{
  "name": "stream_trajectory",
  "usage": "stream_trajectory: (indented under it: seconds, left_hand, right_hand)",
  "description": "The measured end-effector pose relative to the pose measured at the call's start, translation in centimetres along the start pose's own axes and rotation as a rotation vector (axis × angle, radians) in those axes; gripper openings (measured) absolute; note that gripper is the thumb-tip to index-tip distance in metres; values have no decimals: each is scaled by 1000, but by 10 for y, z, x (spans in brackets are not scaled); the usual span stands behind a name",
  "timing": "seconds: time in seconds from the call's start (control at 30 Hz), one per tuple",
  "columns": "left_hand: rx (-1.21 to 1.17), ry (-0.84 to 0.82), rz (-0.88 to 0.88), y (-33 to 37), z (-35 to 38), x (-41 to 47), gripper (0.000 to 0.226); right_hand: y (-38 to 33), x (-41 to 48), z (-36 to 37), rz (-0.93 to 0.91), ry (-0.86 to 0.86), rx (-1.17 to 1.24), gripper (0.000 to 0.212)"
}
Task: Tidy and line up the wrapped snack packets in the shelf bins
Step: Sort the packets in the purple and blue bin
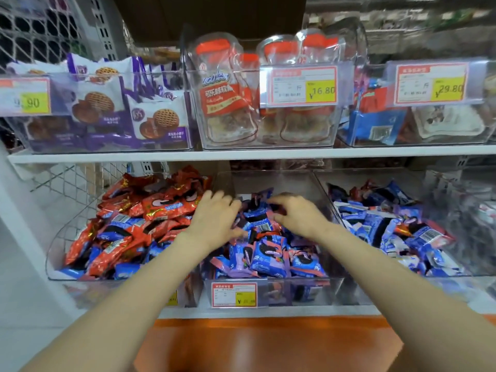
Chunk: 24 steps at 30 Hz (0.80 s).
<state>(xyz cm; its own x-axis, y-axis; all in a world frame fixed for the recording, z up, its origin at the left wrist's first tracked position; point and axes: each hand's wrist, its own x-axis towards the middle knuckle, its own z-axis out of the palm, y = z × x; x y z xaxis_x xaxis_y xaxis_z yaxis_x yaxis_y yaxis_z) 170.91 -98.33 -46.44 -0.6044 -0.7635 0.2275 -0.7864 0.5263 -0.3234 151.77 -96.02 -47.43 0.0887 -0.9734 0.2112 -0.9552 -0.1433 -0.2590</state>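
Reaching over the orange ledge into the middle clear bin on the lower shelf, both hands work the blue-and-pink snack packets heaped there. The left hand lies spread and flat on the pile, likely steadying it, while the right hand curls its fingers near one packet, apparently to straighten it. Behind, the bin's back stands bare.

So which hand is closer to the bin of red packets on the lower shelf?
Left. The left hand lies beside the bin of red packets; the right hand is farther right, over the middle bin.
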Motion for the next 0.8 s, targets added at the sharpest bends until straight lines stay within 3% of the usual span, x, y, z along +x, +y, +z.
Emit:
stream_trajectory:
  seconds: [0.1, 0.2, 0.43, 0.6, 0.8]
  left_hand:
    - [79, -82, -74, 8, 11, 5, 69]
    - [54, -86, -94, 9, 13, 7, 64]
    - [-275, 26, -109, -6, -1, 7, 55]
    - [-424, -9, -75, -8, -7, 9, 53]
    - [-621, -3, 126, 38, -5, 25, 49]
  right_hand:
    - [-5, 8, 18, 23, -61, -86, 48]
    - [-4, 13, 24, 54, -13, -100, 32]
    - [35, 15, -27, 104, 142, -175, 23]
    - [58, 8, -27, 52, 60, -333, 24]
    - [56, 10, -52, 126, 199, 29, 20]
